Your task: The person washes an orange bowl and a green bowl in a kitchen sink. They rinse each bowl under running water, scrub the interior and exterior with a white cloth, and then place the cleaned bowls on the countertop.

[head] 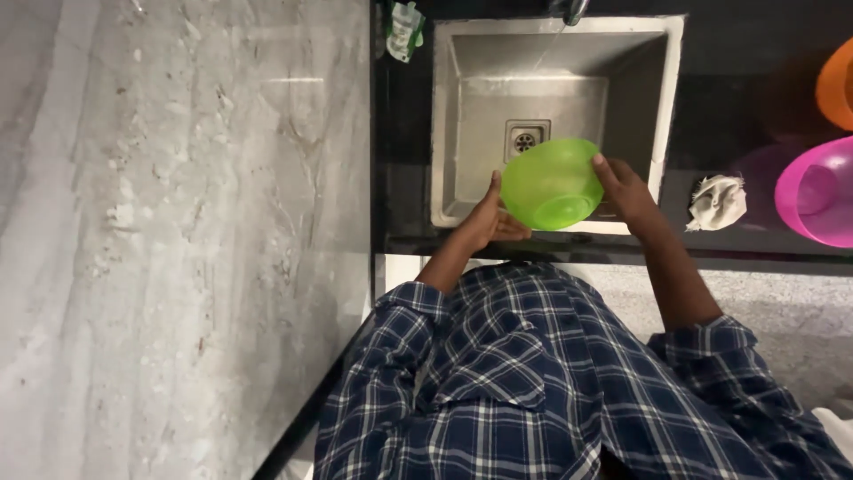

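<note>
Green bowl (551, 182) is hanging over the near edge of the sink (675, 62), tilted, opening facing away. Left hand (489, 218) and right hand (626, 191) are flanking it, fingers clasping opposite rims; both equally near.

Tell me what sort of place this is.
Most likely a home kitchen: a steel sink set in a dark counter, both hands holding a green bowl over it, and pink and orange bowls beside it.
</note>
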